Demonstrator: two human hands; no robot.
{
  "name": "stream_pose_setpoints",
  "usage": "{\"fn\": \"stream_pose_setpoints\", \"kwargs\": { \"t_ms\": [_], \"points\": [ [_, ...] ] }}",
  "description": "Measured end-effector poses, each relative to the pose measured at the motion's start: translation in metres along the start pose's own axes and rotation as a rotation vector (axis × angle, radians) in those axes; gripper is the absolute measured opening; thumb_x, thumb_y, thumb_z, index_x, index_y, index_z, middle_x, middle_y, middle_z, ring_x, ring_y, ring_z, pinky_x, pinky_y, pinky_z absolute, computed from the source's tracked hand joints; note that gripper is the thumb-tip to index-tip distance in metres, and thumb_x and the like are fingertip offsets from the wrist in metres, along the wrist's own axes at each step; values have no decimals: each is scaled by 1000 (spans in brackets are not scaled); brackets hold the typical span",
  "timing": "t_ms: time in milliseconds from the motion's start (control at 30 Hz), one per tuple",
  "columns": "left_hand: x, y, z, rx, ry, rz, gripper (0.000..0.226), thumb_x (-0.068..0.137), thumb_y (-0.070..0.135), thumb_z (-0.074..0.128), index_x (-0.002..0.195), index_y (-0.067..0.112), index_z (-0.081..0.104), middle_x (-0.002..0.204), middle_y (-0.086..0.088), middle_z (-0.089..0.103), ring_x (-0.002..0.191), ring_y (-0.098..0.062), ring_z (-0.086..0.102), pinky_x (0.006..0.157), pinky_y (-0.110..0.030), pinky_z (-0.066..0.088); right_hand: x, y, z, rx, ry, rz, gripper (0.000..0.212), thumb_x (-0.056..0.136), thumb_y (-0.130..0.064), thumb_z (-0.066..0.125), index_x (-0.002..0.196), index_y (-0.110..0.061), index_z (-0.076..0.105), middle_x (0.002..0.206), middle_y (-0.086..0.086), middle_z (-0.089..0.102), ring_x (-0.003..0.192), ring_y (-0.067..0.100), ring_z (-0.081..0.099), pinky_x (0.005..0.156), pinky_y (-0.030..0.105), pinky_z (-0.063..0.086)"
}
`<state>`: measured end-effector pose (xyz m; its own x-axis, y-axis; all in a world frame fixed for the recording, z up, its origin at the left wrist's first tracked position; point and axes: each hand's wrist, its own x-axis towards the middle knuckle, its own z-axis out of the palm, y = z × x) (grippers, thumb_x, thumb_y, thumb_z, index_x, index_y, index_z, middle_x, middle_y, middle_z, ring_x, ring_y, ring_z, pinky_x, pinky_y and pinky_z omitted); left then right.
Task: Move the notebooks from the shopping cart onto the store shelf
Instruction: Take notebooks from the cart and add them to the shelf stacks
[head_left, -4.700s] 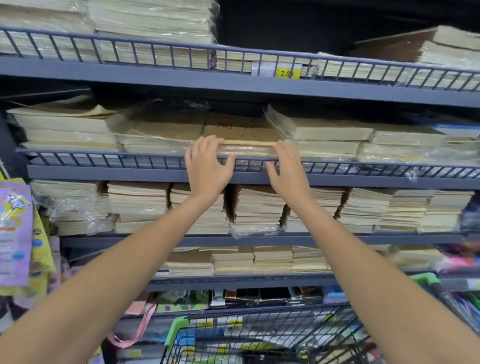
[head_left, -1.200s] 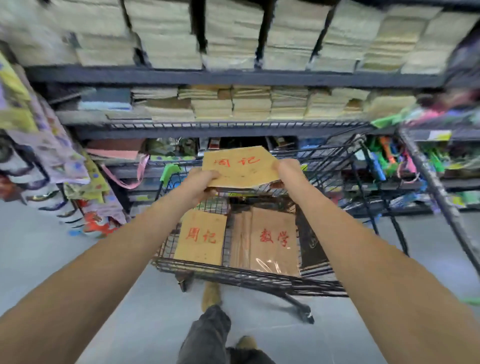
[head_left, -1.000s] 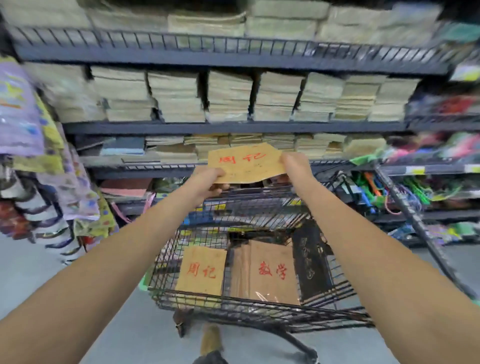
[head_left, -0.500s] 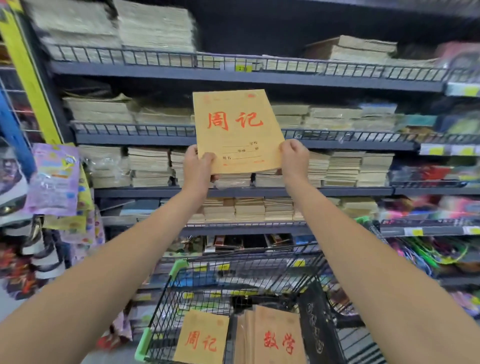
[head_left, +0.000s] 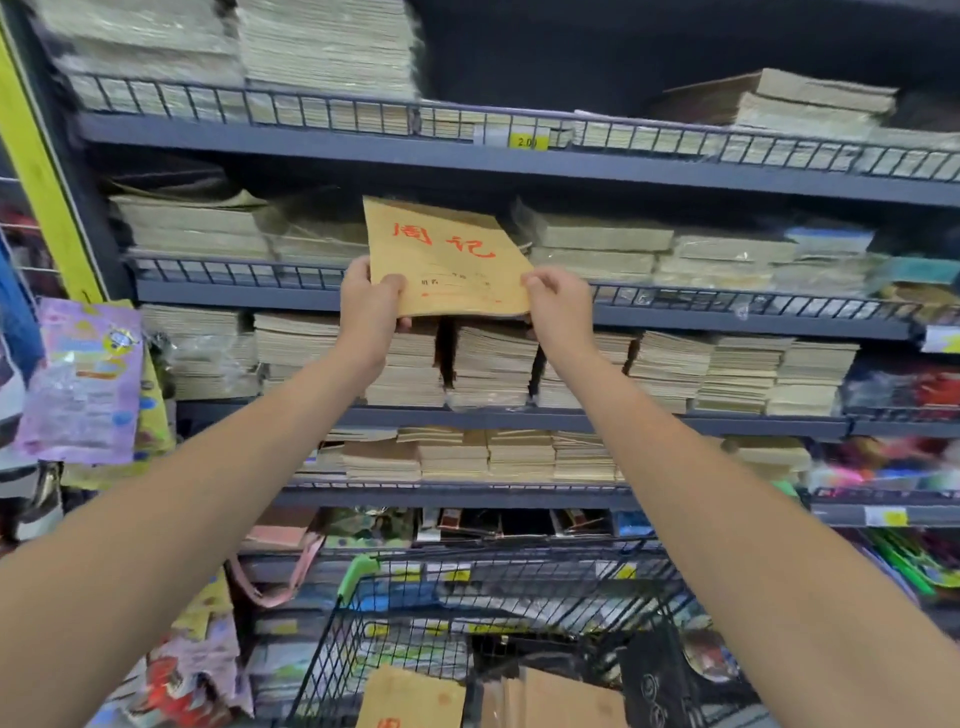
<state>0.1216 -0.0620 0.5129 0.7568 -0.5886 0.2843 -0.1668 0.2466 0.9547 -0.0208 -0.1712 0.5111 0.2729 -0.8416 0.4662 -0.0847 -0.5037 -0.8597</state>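
The brown notebook (head_left: 447, 254) with red characters is held up at the second shelf (head_left: 234, 291) from the top, tilted so its far edge rises in front of the paper stacks (head_left: 597, 244) stored there and its near edge hangs over the wire rail. Whether that far edge touches the stacks cannot be told. The left hand (head_left: 371, 301) grips the near left corner, with its thumb on the cover and its fingers curled beneath, mostly hidden. The right hand (head_left: 558, 306) pinches the near right corner, and its fingertips are out of sight behind the paper. The small print low on the cover is too blurred to read.

Below and nearer, the shopping cart (head_left: 498, 587) stands against the shelving. It holds another brown notebook (head_left: 410, 696) and a plain brown bundle (head_left: 556, 701) to its right, both cut off by the bottom edge. A yellow price tag (head_left: 524, 141) sits on the top shelf rail. Purple packets (head_left: 83, 384) hang at far left.
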Motion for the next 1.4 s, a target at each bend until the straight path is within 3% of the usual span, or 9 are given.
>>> {"fn": "stream_pose_setpoints", "kwargs": {
  "t_ms": [300,434,500,700,800,900,1067,1301,1401],
  "points": [
    [103,-15,18,289,-46,86,18,98,16,40,116,19,42,112,3,57,95,-11,57,72,-28,53,75,17,40,-362,78,-155,25,98,-24,42,102,-14,64,100,-2,60,90,8,53,61,18,38],
    [145,-16,30,442,-70,170,34,97,18,41,131,18,34,123,-4,56,98,-17,57,82,-39,55,108,24,52,-436,151,-215,24,97,-25,44,98,-14,66,99,0,61,97,12,56,69,22,47],
    [161,-12,36,499,-76,191,42,98,18,42,138,16,29,130,-12,45,99,-20,53,85,-37,51,119,25,54,-456,163,-214,24,97,-26,47,103,-14,67,101,0,62,104,13,52,75,21,42],
    [196,-17,44,716,-133,157,48,98,19,42,142,5,31,152,-17,23,141,-33,17,113,-38,24,138,31,58,-536,6,-125,44,97,-37,47,130,-8,50,126,10,55,128,23,40,96,33,41],
    [192,-31,38,648,-153,205,47,99,30,43,140,9,38,152,-8,26,131,-24,40,102,-30,35,139,37,61,-644,15,-180,48,97,-39,46,131,-6,46,128,12,52,126,25,40,97,35,42],
    [184,-41,33,721,-117,317,52,95,47,43,128,7,49,132,-10,52,95,-16,59,77,-28,46,136,41,61,-720,46,-226,48,98,-40,41,129,-5,48,129,12,51,122,23,43,97,32,41],
    [177,-50,27,947,-183,375,74,87,65,42,138,12,42,139,-12,47,125,-28,47,100,-43,45,127,47,68,-821,47,-256,50,99,-43,34,122,-3,54,123,13,54,117,24,46,97,33,41],
    [178,-49,31,812,-91,375,62,88,53,54,132,10,49,133,-10,53,117,-24,53,92,-34,46,136,54,56,-629,28,-215,30,98,-28,45,110,-7,64,107,7,63,101,19,58,81,24,44],
    [175,-54,35,813,-34,413,56,89,50,53,127,9,55,128,-11,56,114,-24,55,90,-31,46,130,58,59,-767,97,-299,24,99,-20,44,99,-7,64,97,8,62,96,21,56,78,26,45]
  ]
}}
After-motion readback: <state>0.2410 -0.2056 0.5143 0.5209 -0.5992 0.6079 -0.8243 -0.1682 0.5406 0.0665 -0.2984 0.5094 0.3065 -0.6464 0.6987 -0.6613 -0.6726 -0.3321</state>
